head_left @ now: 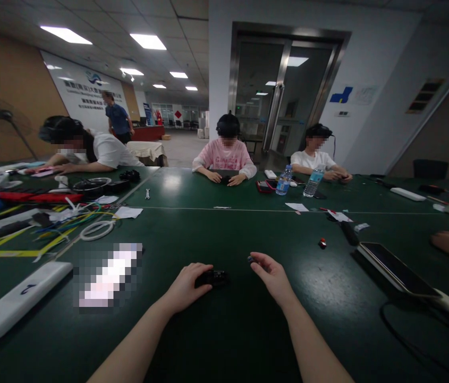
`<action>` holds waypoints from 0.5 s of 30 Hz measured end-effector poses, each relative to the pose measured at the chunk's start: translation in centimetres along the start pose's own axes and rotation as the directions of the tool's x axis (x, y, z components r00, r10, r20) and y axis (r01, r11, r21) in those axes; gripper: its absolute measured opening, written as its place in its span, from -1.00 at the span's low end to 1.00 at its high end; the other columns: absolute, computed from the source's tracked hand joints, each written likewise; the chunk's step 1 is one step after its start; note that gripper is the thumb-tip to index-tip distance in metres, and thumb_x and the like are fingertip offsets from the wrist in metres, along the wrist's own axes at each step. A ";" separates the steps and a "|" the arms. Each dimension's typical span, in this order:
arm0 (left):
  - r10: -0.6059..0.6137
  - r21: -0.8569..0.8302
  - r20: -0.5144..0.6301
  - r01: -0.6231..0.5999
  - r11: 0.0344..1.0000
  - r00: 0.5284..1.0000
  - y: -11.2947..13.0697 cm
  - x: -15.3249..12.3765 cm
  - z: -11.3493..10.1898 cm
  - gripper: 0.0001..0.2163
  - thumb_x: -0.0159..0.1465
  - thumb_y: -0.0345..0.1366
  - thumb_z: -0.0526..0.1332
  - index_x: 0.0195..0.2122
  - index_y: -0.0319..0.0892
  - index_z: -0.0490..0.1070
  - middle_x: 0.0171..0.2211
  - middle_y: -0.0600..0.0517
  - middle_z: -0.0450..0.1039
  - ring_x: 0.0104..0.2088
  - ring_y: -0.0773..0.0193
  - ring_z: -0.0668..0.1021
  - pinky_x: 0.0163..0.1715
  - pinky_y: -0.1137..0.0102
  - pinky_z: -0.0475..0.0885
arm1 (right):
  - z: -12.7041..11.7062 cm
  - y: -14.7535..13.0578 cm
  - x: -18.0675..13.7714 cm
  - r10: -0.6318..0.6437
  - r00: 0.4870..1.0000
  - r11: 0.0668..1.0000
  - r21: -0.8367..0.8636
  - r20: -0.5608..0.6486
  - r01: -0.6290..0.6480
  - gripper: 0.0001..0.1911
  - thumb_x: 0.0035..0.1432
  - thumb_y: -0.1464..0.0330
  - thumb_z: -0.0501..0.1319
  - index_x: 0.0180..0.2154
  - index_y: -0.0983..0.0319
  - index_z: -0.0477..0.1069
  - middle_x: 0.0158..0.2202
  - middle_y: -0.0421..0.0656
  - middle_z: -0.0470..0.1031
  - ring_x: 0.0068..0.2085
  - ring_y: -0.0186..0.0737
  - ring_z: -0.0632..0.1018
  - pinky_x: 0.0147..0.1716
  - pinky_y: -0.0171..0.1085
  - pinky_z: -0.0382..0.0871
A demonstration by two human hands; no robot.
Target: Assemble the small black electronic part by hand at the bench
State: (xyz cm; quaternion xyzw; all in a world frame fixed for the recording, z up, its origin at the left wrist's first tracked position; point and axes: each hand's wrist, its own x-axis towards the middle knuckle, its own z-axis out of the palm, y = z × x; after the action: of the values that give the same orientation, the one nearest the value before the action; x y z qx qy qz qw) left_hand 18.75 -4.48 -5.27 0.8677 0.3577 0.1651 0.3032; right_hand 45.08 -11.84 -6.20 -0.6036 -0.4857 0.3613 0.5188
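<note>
At lower centre, the left grip (188,287) clasps the left end of a small, glossy black object (219,277) on a dark green bench (176,234). Farther right, the right grip (272,276) pinches a tiny dark piece (250,259).

There were two hands at work: one bare left hand (185,286) and one bare right hand (272,277). They had two things: one shiny black lumpy thing (219,277) and one tiny dark bit (250,259). I counted two see-through plastic bottles with blue labels (283,183). There was one long white plastic bar with a number 2 (25,300), one round loop of white cord (97,230), one small silver metal wrench (147,194) and one little red-and-dark thing (322,243). Four people's heads showed: one person in pink (227,157), one person in blue (118,119), two people in white (110,150). Three wore black headsets (228,126).
</note>
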 end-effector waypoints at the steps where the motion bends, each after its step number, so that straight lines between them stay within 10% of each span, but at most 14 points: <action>1: 0.004 -0.001 0.000 -0.004 1.000 1.000 0.0 0.0 0.0 -0.59 0.15 -0.24 0.21 0.06 -0.02 0.26 0.00 0.00 0.36 0.02 0.11 0.37 0.03 0.20 0.24 | -0.1 0.1 0.0 -0.001 1.000 1.000 0.008 -0.007 0.001 -0.61 -0.01 0.21 0.24 -0.09 0.11 0.39 -0.12 -0.16 0.49 -0.07 -0.15 0.47 -0.01 -0.09 0.28; 15: 0.008 0.004 -0.003 -0.008 1.000 1.000 0.1 0.0 -0.1 -0.56 0.15 -0.23 0.22 0.07 -0.03 0.25 -0.01 -0.01 0.37 0.01 0.10 0.37 0.04 0.19 0.23 | 0.1 0.1 0.0 0.005 0.999 1.000 0.029 -0.046 -0.004 -0.60 -0.02 0.21 0.25 -0.08 0.08 0.37 -0.10 -0.18 0.48 -0.06 -0.15 0.47 0.00 -0.08 0.28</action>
State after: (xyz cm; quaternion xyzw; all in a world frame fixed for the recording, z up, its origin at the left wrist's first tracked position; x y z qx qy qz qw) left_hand 18.73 -4.51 -5.11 0.8696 0.3549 0.1668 0.3002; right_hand 45.01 -11.85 -6.31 -0.6052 -0.4671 0.3556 0.5377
